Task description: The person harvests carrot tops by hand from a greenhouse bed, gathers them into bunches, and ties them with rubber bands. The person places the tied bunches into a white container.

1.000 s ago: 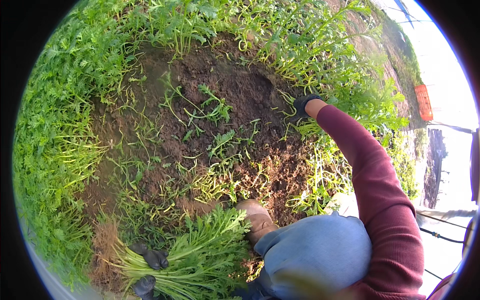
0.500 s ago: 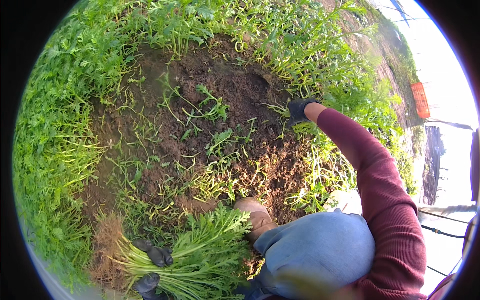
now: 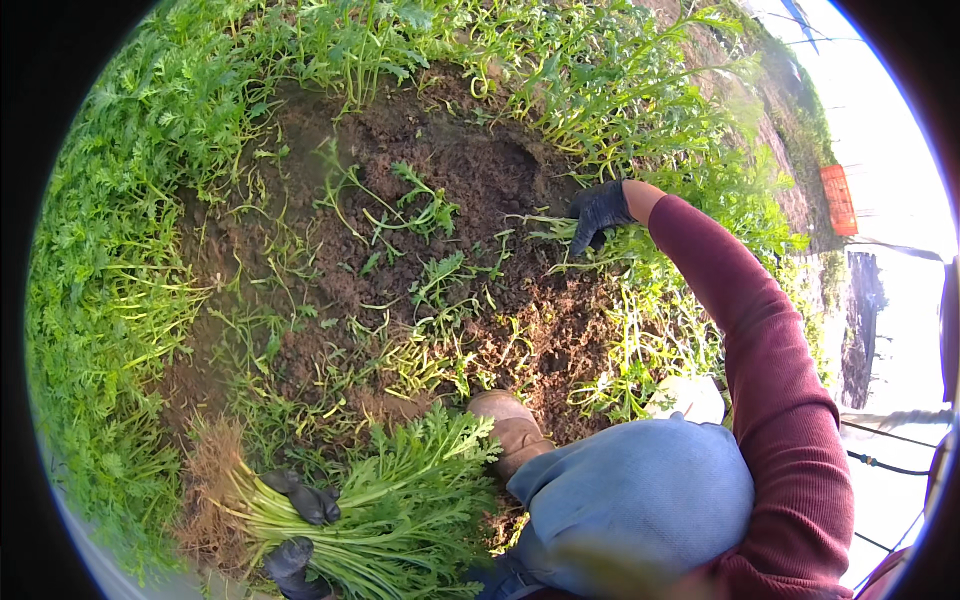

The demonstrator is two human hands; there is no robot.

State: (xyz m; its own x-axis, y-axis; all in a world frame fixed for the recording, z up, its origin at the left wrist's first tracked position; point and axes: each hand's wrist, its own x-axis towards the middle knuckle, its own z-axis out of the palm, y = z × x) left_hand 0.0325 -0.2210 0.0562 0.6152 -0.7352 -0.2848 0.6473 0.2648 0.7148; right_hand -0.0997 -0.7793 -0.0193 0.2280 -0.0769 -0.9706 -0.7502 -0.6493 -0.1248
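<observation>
The right hand has drawn back from the standing greens toward the bare soil.

Packages, labels, signs, screens: one possible item only.

1. Orange crate: a box-shaped container at the far right, beyond the strip of green plants, at the edge of the pale, bright ground. Colour orange-red; sides look slatted or ribbed, though it is too small and bent by the lens to tell more. It stands well apart from the dug soil patch.

No labels, signs or screens can be made out anywhere in the view.
</observation>
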